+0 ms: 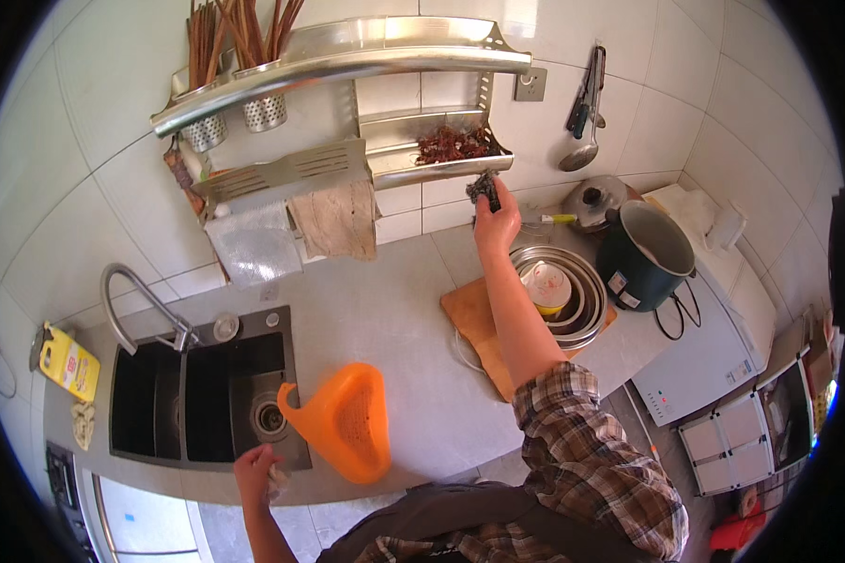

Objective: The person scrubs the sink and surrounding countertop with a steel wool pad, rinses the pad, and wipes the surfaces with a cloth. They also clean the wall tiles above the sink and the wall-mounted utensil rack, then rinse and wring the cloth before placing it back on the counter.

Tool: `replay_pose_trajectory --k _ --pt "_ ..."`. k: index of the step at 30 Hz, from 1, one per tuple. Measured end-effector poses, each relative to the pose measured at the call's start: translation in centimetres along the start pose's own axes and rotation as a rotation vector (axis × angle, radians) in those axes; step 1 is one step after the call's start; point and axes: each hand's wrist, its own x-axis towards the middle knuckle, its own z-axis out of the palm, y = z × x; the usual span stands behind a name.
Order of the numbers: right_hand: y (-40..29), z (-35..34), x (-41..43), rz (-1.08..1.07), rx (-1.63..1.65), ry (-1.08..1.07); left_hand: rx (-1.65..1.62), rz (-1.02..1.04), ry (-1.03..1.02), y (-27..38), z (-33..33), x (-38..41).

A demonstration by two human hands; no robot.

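Note:
My right hand (497,224) reaches up towards the wall rack, its fingers closed on a dark metal scouring pad (484,190). The pad is just below the lower shelf (436,169), where a heap of dried red chillies (454,144) lies. Low on the left, my left hand (255,470) is at the counter's front edge by the sink (236,394). Its fingers are closed on a small pale crumpled thing (277,483), too blurred to name. Between my arms an orange plastic sink strainer basket (355,422) rests on the counter, its hooked end over the sink's edge.
Nested steel bowls (595,310) stand on a wooden cutting board (468,310) under my right forearm. Right of them are a dark green pot (634,260) and a lidded pan (591,200). A curved faucet (141,295) and yellow jug (70,366) are on the left. Cloths (334,218) hang from the rack.

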Motion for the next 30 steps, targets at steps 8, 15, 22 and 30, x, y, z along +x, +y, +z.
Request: replay_pose_trajectory --k 8,15,22,30 --pt "3.1 6.1 2.1 -0.167 -0.073 0.061 -0.038 -0.163 0.078 -0.3 -0.3 -0.3" --pt "-0.3 10.3 -2.4 -0.393 -0.006 0.041 -0.026 -0.247 0.069 -1.8 0.8 -0.9" --pt "-1.5 12.0 -3.1 -0.483 -0.001 -0.028 -0.042 -0.193 0.006 -0.1 2.9 -0.6" --pt "-1.2 12.7 -2.9 -0.525 -0.019 0.014 0.003 -0.24 0.002 -0.6 3.1 -1.5"
